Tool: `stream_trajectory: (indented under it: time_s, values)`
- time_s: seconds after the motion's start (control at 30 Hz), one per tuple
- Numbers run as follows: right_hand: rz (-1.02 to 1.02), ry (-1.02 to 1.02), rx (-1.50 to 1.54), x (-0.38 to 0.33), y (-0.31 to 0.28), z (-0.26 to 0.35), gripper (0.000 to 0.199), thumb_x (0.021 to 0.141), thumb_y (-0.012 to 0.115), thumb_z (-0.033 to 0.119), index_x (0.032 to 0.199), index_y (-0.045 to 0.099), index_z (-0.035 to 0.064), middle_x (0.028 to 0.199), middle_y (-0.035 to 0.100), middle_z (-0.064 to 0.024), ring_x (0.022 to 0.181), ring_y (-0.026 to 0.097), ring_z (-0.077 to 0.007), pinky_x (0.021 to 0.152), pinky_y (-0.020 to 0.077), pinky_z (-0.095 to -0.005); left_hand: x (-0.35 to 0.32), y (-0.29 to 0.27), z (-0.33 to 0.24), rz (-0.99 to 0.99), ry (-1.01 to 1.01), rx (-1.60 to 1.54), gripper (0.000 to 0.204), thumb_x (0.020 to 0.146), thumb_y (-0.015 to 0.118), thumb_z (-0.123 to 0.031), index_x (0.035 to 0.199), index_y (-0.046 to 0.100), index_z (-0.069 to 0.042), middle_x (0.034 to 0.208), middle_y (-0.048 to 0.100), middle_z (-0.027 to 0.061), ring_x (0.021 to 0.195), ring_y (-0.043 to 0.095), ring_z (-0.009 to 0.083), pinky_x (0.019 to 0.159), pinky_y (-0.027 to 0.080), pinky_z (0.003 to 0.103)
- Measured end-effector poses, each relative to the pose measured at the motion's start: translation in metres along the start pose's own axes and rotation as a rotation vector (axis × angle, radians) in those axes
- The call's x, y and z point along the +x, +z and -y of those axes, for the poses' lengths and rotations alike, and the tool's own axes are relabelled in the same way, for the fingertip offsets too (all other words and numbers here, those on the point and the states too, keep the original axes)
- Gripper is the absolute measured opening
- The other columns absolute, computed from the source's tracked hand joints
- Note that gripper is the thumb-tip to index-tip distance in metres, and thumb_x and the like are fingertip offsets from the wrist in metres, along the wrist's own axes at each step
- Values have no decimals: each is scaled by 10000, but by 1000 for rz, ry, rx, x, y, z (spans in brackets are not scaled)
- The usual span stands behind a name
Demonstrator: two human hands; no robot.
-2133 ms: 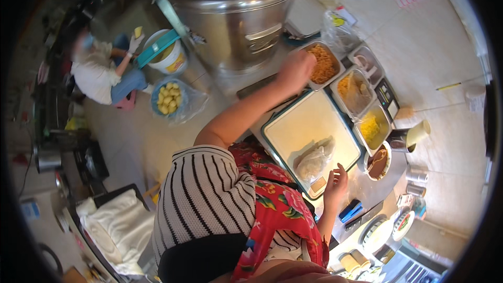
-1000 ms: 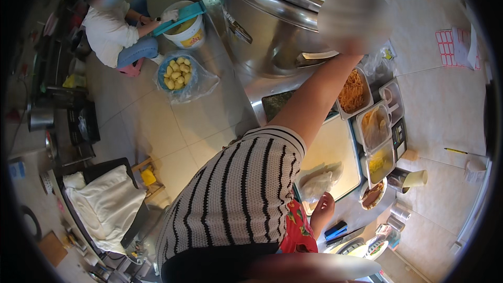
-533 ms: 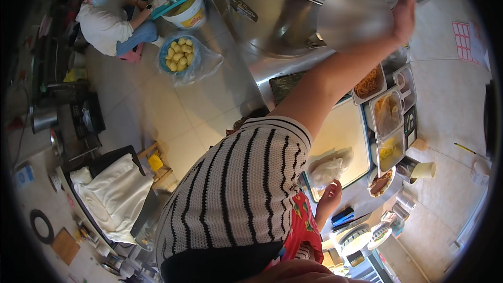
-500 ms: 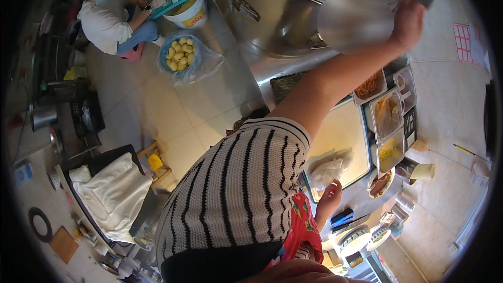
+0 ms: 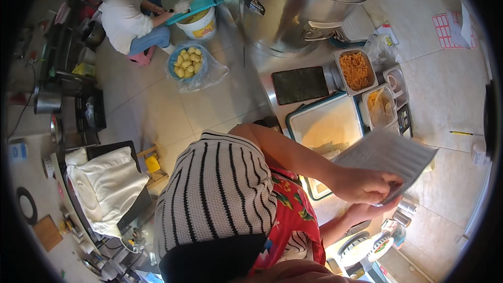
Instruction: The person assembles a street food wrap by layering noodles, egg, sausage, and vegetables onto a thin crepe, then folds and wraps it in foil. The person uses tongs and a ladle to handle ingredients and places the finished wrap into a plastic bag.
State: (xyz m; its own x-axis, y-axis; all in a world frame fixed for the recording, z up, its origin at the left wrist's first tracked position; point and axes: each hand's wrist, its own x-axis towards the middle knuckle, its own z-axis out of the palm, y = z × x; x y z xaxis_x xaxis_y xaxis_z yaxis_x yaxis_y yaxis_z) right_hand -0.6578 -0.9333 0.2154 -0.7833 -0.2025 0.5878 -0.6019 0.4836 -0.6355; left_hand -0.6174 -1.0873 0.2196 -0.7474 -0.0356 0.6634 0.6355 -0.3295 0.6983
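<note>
Steel makes up the big shiny pot [image 5: 306, 8] that stands at the far end of the counter. We see a dark sheet of seaweed [image 5: 300, 84] lying flat just below the pot. Beside the seaweed sits a steel tray [image 5: 355, 69] full of orange shreds. Next to that tray is another tray [image 5: 379, 106] with yellow food in it. A white cutting board [image 5: 325, 126] with a teal rim lies just under the seaweed. Far from the pot, on the floor, a blue bowl [image 5: 187, 62] in a clear bag holds peeled yellow potatoes. A white bucket [image 5: 198, 21] with a teal lid stands near the bowl, and another person [image 5: 128, 15] sits by it.

We hold a grey ridged sheet [image 5: 390, 154], thin and flat with fine lines across it. It hangs in the air over the near end of the cutting board. Our left hand [image 5: 364, 184] pinches its near edge with the fingers closed on it. Our right hand [image 5: 369, 210] grips the same edge from underneath.
</note>
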Motion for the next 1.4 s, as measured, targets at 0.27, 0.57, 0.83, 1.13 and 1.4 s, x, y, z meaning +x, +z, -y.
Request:
stream_trajectory:
  time_s: [0.27,0.57,0.83,1.13,1.4]
  values:
    - [143,-170,152,-35,-23,35,548,960,656,224,1401,449,-27,1385,526,-182,1255,538,-317,1049,434,-429,-31,21,-1,-123,-273,-185,206,1060,427,-117,1209,533,-24,1300,545,68,1030,520,145,900,424,299]
    - [265,-53,-393,-38,-68,-40,538,756,625,-74,1277,635,61,1186,607,-120,1037,623,-284,861,515,-391,-51,11,-23,-238,-236,-28,301,1055,445,-179,1292,523,-12,1098,596,68,1013,550,156,901,453,319]
    - [424,-257,-551,-22,-59,-13,408,772,616,-55,1132,731,97,882,526,-85,760,573,-255,689,482,-381,-69,24,-33,76,87,1211,673,722,808,-352,1235,536,-13,1380,501,188,1264,500,329,1063,383,508]
    - [461,-293,-166,-24,-48,9,601,687,632,-65,1276,637,59,985,526,-91,821,553,-218,775,492,-353,-84,-29,2,309,-390,1174,255,812,642,-180,1032,629,-51,952,623,58,926,653,266,666,553,388]
    - [318,738,623,-36,-36,-6,647,917,554,35,1522,324,46,1393,509,-209,1216,571,-280,915,509,-344,-77,23,-10,-93,15,1515,550,849,591,-249,1342,540,-11,1420,497,167,1368,428,334,1124,252,643]
